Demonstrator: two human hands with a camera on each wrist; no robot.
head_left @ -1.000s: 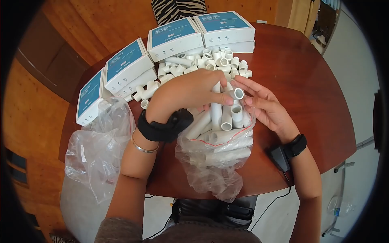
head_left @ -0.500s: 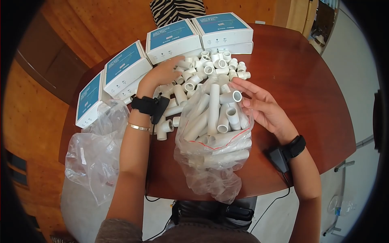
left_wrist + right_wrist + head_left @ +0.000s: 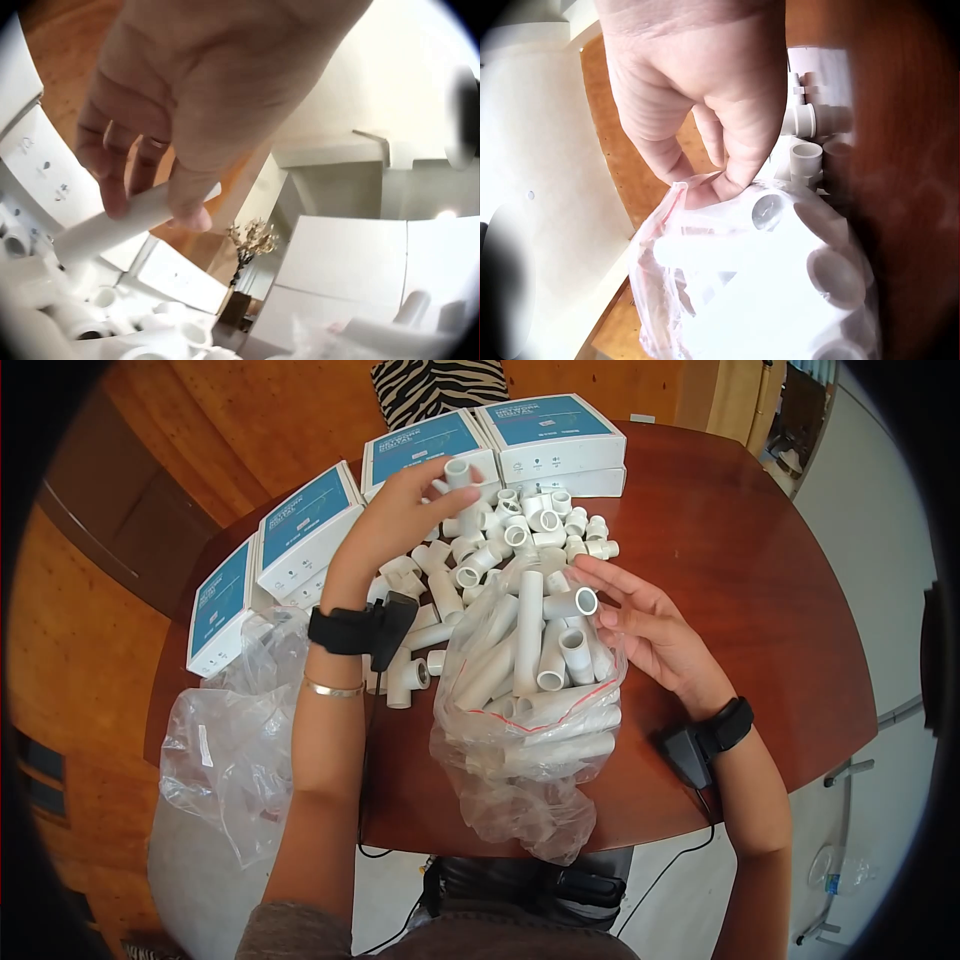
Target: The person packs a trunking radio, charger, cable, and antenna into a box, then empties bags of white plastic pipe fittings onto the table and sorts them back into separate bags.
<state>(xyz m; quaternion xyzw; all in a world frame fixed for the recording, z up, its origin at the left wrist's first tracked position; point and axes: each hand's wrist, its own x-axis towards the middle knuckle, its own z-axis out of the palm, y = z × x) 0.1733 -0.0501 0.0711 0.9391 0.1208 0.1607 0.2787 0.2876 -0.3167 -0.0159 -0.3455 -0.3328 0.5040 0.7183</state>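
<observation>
A clear plastic bag with a red seal line [image 3: 530, 810], packed with straight white plastic pipes [image 3: 528, 635], is set on a glossy reddish-brown wooden table [image 3: 780, 610]. Beyond the bag and to its left, a short white plastic tube [image 3: 458, 475] is held up by the left hand [image 3: 398, 515], pinched between the thumb and the curled fingers. Just beyond the bag, white plastic pipe fittings [image 3: 480, 558] are heaped. At the bag's right edge, the plastic is pinched between thumb and fingertips by the right hand [image 3: 655, 630]. Farther beyond the bag, blue-and-white rectangular cardboard boxes [image 3: 550, 440] are stacked; well to its left, a crumpled clear plastic sack [image 3: 225, 760] is seen.
</observation>
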